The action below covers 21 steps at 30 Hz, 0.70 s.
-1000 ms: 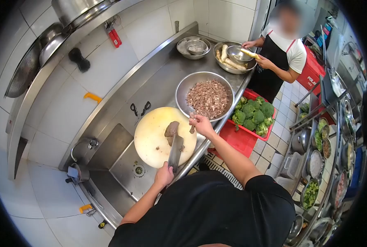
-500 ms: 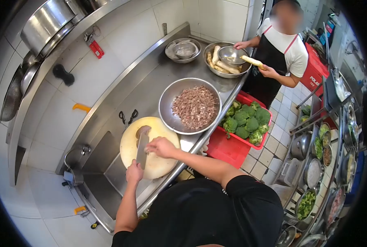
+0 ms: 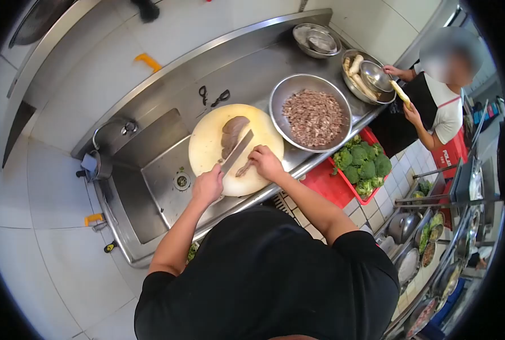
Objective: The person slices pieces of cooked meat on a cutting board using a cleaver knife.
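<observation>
the left hand's (image 3: pixel 208 185) fingers are closed around the knife (image 3: pixel 238 152). the right hand's (image 3: pixel 268 163) fingers bunch narrowly at a meat strip (image 3: pixel 244 169); whether they pinch it i cannot tell. the larger meat piece (image 3: pixel 233 136) lies on the board (image 3: pixel 203 141) beyond both hands' fingers, probably soft, slippery, fairly light: best steadied with curled fingertips, away from the edge.

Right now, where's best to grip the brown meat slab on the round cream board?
Likely the far end of the slab, from the left: it pokes past the broad steel cleaver, held in the left hand along the slab's right side.
</observation>
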Motion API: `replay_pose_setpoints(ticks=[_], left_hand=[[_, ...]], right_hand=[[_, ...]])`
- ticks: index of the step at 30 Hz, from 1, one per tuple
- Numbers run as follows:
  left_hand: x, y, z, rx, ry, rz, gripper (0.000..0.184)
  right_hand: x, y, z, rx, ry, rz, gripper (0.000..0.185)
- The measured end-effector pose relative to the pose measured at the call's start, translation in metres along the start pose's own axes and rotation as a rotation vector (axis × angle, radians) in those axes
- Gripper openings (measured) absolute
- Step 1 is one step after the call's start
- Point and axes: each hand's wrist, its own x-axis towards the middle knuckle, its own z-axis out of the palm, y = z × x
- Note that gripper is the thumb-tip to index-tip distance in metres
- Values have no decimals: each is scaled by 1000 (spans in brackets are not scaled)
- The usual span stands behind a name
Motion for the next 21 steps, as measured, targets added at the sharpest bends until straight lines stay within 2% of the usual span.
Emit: replay_pose_setpoints(ticks=[6, 13, 18, 21], left_hand=[[5, -18, -4, -41, -159, 17, 22], [-13, -37, -11, -59, -362, 106, 24], [-18, -43, -8, -61, -366, 149, 24], [-14, -41, -9, -90, -360, 158, 25]], right_hand=[[-1, -31, 13, -53, -74, 118, 12], [-8, -52, 32, -262, 41, 163, 10], [-14, -58, 37, -260, 114, 153, 12], [-14, -56, 32, -247, 62, 148, 12]])
